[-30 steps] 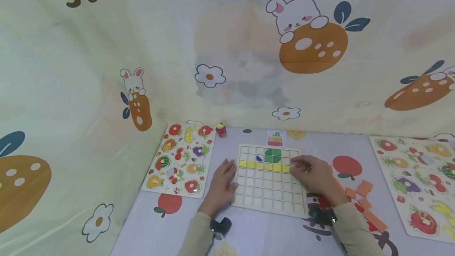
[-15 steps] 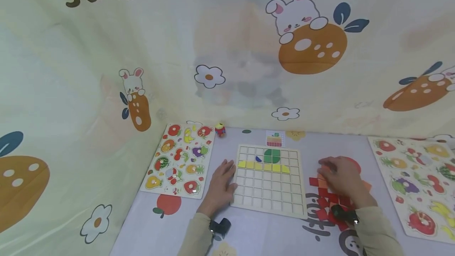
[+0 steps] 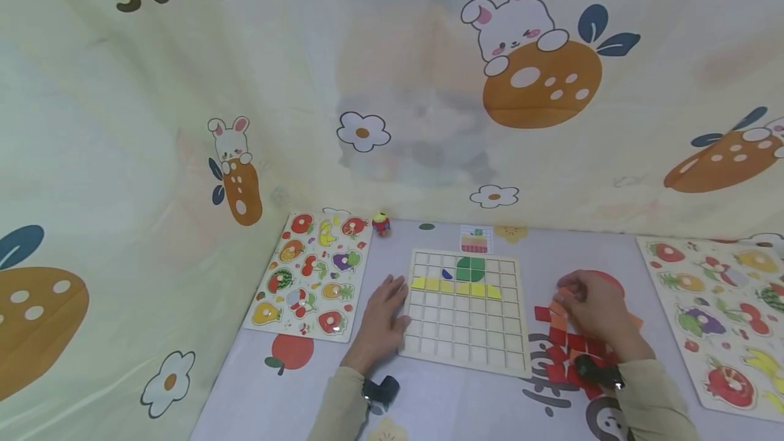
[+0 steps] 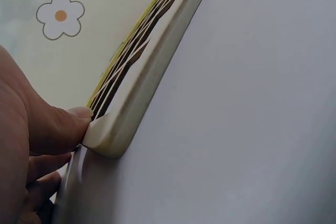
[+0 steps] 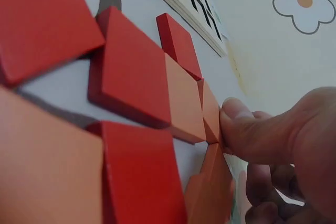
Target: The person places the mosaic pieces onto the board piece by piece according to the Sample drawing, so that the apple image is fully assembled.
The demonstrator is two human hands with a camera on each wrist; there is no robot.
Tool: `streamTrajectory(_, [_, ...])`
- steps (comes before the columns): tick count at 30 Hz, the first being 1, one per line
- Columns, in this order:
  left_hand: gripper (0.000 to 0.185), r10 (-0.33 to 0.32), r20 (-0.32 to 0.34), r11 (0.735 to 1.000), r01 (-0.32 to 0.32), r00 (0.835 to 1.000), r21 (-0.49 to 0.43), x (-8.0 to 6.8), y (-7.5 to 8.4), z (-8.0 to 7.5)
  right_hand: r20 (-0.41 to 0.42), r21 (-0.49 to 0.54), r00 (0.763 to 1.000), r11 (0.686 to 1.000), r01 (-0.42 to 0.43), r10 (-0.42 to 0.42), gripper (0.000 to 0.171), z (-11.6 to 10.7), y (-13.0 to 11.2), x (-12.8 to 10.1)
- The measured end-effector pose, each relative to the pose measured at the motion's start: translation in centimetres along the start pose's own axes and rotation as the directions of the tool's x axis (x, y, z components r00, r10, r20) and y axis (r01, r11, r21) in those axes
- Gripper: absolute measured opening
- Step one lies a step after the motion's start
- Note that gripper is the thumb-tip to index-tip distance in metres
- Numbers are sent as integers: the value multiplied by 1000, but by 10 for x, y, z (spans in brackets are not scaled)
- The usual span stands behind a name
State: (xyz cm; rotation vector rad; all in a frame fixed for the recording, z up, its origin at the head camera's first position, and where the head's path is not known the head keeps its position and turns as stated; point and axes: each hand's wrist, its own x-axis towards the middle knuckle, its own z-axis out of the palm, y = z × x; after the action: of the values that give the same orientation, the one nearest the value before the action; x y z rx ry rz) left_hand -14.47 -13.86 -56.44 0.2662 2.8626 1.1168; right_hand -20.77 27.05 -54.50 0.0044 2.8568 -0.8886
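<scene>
Grid board (image 3: 468, 339), on surface (image 3: 453, 407); pieces (image 3: 470, 269) in its rear rows. Card (image 3: 476, 239) behind; figurine (image 3: 381, 224) behind-left. Loose tiles (image 3: 558, 337) right. Puzzle board (image 3: 315, 277) left; second puzzle board (image 3: 719, 342) beyond tiles, right.

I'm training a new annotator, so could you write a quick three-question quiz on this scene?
1. Which does the right hand touch?
A) a blue piece
B) an orange piece
C) a green piece

2. True or false: the left hand touches the edge of the grid board.

3. Fill in: the row of pieces across the board is coloured ____.

Key: 1. B; 2. true; 3. yellow
</scene>
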Motion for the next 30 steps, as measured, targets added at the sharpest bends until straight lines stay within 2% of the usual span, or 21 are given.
streamTrajectory(5, [62, -5, 3, 1000, 5, 1000, -2, 0, 1, 0, -30, 9, 999, 1000, 26, -26, 37, 1, 3, -3])
streamTrajectory(10, [62, -6, 4, 1000, 6, 1000, -3, 0, 0, 0, -168, 50, 984, 997, 64, -54, 29, 3, 0, -7])
streamTrajectory(13, [62, -2, 0, 1000, 2, 1000, 2, 0, 0, 0, -230, 99, 972, 993, 70, -45, 35, 3, -4, -10])
streamTrajectory(15, [62, 0, 0, 1000, 0, 1000, 2, 0, -1, 1, -214, 183, 977, 982, 48, -8, 44, 4, -7, -13])
streamTrajectory(18, [62, -5, 3, 1000, 5, 1000, -4, 0, -1, 1, -141, 307, 989, 952, 5, 40, 57, 7, -13, -18])
streamTrajectory(20, [62, -1, -1, 1000, 1, 1000, -5, 0, -1, 1, -107, 345, 993, 939, -9, 50, 61, 11, -19, -20])
streamTrajectory(26, [62, -4, -4, 1000, 4, 1000, 2, 0, 1, 1, -74, 262, 997, 964, 39, -20, 55, 29, -40, -20])
streamTrajectory(30, [62, -11, -3, 1000, 11, 1000, 2, 0, 1, 1, -52, 199, 993, 973, 117, -109, 47, 39, -54, -22])
